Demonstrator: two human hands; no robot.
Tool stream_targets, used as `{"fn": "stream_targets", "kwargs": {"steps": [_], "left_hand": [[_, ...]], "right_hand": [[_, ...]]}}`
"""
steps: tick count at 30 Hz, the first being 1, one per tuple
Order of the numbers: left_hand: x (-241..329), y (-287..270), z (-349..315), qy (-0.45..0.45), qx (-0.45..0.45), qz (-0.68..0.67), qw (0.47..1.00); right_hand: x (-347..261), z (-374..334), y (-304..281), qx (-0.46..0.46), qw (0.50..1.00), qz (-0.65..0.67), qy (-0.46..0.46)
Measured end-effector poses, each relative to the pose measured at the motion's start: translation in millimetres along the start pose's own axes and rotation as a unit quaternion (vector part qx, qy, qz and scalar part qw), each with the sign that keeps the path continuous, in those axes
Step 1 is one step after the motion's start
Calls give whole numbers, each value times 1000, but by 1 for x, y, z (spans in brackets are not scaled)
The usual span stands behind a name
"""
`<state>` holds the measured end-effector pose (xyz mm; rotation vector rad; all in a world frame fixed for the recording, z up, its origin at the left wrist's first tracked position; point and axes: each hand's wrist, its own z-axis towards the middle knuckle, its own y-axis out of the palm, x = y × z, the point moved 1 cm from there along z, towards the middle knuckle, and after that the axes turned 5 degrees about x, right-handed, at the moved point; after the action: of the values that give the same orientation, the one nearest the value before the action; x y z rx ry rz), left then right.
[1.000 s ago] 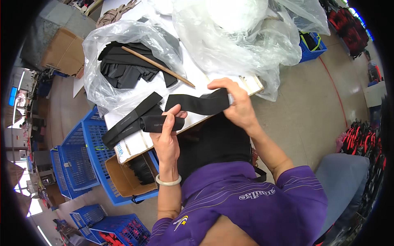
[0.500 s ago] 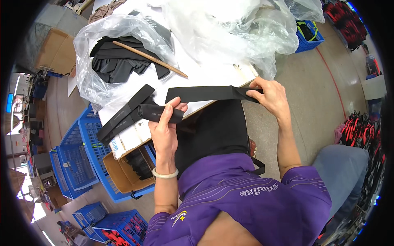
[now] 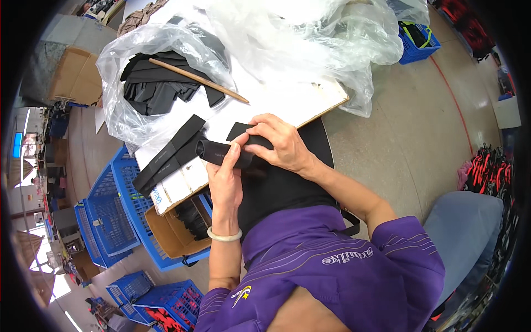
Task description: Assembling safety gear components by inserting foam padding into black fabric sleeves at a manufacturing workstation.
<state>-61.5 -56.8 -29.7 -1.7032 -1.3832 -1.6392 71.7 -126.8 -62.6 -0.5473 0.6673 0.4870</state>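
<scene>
My left hand [image 3: 224, 177] is closed around a rolled black fabric tube [image 3: 218, 154], its thumb along the top. Right beside it, my right hand [image 3: 281, 143] grips a flat black fabric strip [image 3: 239, 130], with the fingers curled over it. The two hands nearly touch at the table's front edge. To their left, more black fabric strips [image 3: 176, 152] lie stacked across the table corner. Beyond them a clear plastic bag [image 3: 110, 77] stands open around a heap of folded black fabric pieces [image 3: 160, 91]. A wooden stick [image 3: 199, 79] rests across the heap.
Crumpled clear plastic sheeting [image 3: 310, 39] covers the far part of the white table [image 3: 271, 102]. Below the table's left corner, a cardboard box [image 3: 171, 243] with black pieces sits in a blue crate [image 3: 133, 221]. Another blue basket [image 3: 415, 52] stands on the floor at far right.
My right hand has moved left, from the strip's far right end to beside my left hand. The strip, stretched out before, is now gathered or folded near the tube.
</scene>
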Motion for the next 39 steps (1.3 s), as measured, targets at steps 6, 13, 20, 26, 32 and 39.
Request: {"fn": "stream_targets", "kwargs": {"steps": [6,13,20,26,32,39], "left_hand": [[8,-13,22,-112,-40,-266,957],[16,-20,42,-205,41,-425,881],[18,-12,37,-201,62,-443,872],[14,-16,37,-153,35,-389,908],[12,-11,36,-133,59,-365,920],[5,-6,38,-41,61,-290,954]], "right_hand": [[-4,9,-5,67,995,57,56],[-29,18,-19,20,999,37,19],[-38,30,-9,7,999,-34,-32],[-41,31,-4,-12,995,-56,-76],[-39,32,-3,-8,993,-72,-97],[-36,28,0,-104,994,20,-12]]}}
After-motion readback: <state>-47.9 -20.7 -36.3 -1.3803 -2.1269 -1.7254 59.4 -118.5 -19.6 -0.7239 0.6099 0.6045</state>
